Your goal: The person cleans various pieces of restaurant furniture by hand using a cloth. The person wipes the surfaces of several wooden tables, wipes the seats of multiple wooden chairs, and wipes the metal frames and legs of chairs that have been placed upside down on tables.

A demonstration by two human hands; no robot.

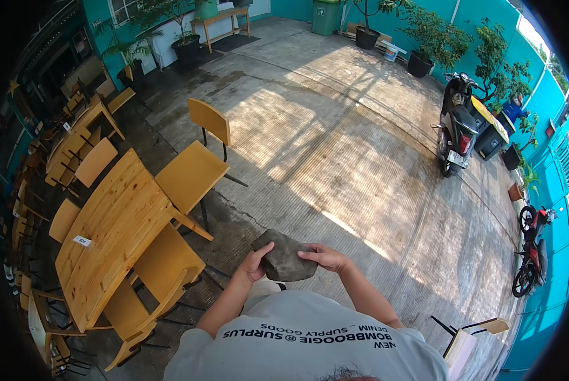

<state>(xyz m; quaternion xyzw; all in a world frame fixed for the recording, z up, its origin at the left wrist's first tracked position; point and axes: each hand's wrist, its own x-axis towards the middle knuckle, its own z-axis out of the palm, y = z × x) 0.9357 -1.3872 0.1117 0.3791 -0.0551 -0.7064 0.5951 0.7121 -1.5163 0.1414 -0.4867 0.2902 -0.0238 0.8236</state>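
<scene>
A dark grey stone [289, 257], roughly block-shaped with worn edges, is held up in front of my body above the concrete floor. At its left end my left hand [256, 263] grips it, thumb lying on the upper face. The opposite end sits in my right hand [329, 257], whose thumb also presses on top. Most of my fingers are hidden beneath the stone.
To the left stands a wooden table [118, 224] with a small white marker [82, 241] on it. Wooden chairs [191, 176] surround it. A scooter [457, 125] and a red motorbike [532, 252] are parked at right. Potted plants [420, 63] line the turquoise wall [432, 21].
</scene>
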